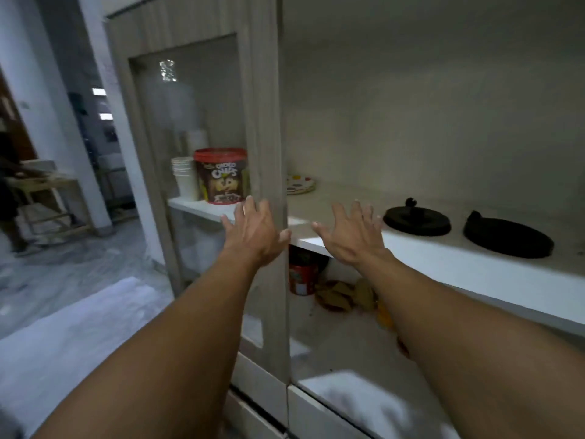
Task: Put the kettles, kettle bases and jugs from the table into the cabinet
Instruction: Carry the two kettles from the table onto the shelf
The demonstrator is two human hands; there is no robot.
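Two black round kettle bases sit on the white cabinet shelf (443,261): one (417,220) near the middle, the other (508,237) further right. My left hand (253,229) is open, fingers spread, in front of the cabinet's wooden door frame (266,122). My right hand (351,232) is open too, hovering over the shelf's front edge, just left of the nearer base. Neither hand holds anything. No kettle or jug shows.
Behind the glass door stand a red-lidded cereal tub (220,175) and stacked paper cups (185,177). A dotted plate (300,184) lies at the shelf's back. The lower shelf holds a red tin (302,277) and yellowish packets (345,296). A person stands at far left (9,198).
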